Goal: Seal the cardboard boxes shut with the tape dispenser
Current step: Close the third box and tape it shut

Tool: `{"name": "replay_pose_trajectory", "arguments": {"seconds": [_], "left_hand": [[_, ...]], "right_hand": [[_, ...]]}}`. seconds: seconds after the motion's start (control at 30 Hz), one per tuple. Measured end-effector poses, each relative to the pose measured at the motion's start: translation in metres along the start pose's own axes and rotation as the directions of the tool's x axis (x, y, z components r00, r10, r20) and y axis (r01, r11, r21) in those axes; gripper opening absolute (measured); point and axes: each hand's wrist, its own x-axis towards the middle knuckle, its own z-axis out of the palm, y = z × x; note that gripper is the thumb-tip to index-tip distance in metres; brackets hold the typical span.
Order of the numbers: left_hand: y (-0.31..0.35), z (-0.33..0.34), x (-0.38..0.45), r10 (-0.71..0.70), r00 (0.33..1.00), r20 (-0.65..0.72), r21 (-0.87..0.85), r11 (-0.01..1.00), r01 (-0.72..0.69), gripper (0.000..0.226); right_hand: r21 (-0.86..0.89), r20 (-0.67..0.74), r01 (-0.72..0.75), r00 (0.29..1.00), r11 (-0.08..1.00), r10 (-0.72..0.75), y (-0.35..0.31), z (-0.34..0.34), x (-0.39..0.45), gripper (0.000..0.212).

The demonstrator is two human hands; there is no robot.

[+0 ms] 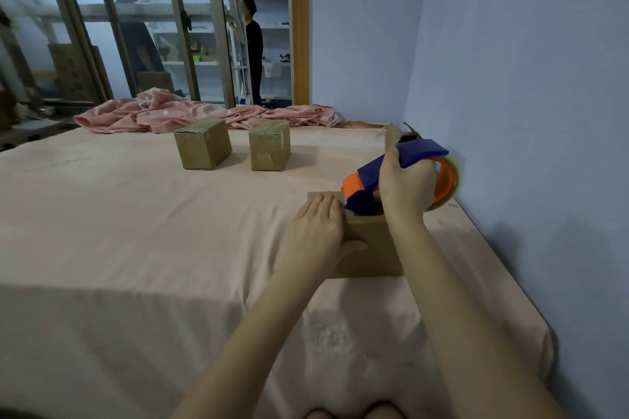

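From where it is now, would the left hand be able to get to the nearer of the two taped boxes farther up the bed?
Probably yes. The left hand lies open on the near box, holding nothing, and only bare sheet separates it from that taped box. It would need a forward lean, though.

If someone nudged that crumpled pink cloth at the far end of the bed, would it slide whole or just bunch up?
The crumpled pink cloth looks floppy: it lies in loose folds, so it would probably bunch. It seems thin, so likely light.
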Motion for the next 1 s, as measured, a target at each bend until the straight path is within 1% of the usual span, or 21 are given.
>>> {"name": "replay_pose_trajectory", "arguments": {"seconds": [0.1, 0.23, 0.3, 0.37, 0.5, 0.6, 0.73, 0.8, 0.9, 0.93, 1.0], "left_hand": [[0.000, 0.000, 0.000, -0.005, 1.000, 0.008, 0.006, 1.000, 0.005, 0.089], [0.000, -0.002, -0.001, -0.011, 1.000, 0.009, 0.007, 1.000, 0.011, 0.089], [0.001, -0.002, -0.001, -0.010, 1.000, 0.012, 0.007, 1.000, 0.010, 0.088], [0.003, -0.003, -0.001, -0.017, 1.000, 0.016, -0.008, 1.000, 0.017, 0.089], [0.004, -0.005, -0.001, -0.017, 1.000, 0.018, -0.007, 1.000, 0.017, 0.089], [0.004, -0.005, -0.001, -0.017, 1.000, 0.019, -0.006, 1.000, 0.017, 0.089], [0.006, -0.008, -0.001, -0.010, 0.999, 0.045, 0.004, 1.000, 0.010, 0.087], [0.007, -0.011, 0.001, -0.011, 0.997, 0.071, 0.005, 1.000, 0.011, 0.085], [0.007, -0.015, 0.010, -0.032, 0.994, 0.101, -0.016, 0.999, 0.034, 0.076], [0.010, -0.017, 0.014, -0.048, 0.992, 0.117, -0.013, 0.999, 0.050, 0.078], [0.020, -0.018, 0.019, -0.072, 0.983, 0.170, 0.031, 0.997, 0.067, 0.096]], "right_hand": [[0.035, -0.003, -0.056, 0.998, 0.998, 0.056, -0.002, 0.000, 0.003, 0.018], [0.077, -0.016, -0.069, 0.997, 0.995, 0.071, -0.005, -0.006, 0.011, 0.022], [0.110, -0.035, -0.083, 0.996, 0.991, 0.087, -0.003, -0.014, 0.017, 0.027], [0.119, -0.047, -0.064, 0.996, 0.991, 0.070, -0.001, -0.021, 0.021, 0.028], [-0.001, -0.015, 0.090, 0.996, 0.996, -0.090, -0.005, -0.019, 0.020, 0.014], [-0.156, 0.044, 0.247, 0.969, 0.956, -0.243, -0.012, -0.013, 0.018, 0.021], [-0.282, 0.132, 0.395, 0.919, 0.874, -0.372, -0.013, -0.009, 0.010, 0.022], [-0.318, 0.152, 0.447, 0.894, 0.836, -0.421, -0.014, -0.006, 0.008, 0.020], [-0.385, 0.173, 0.482, 0.875, 0.787, -0.452, -0.018, 0.000, 0.007, 0.022], [-0.400, 0.186, 0.494, 0.869, 0.772, -0.459, -0.019, 0.002, 0.007, 0.025], [-0.418, 0.201, 0.515, 0.856, 0.748, -0.476, -0.019, 0.006, 0.005, 0.031]]}}
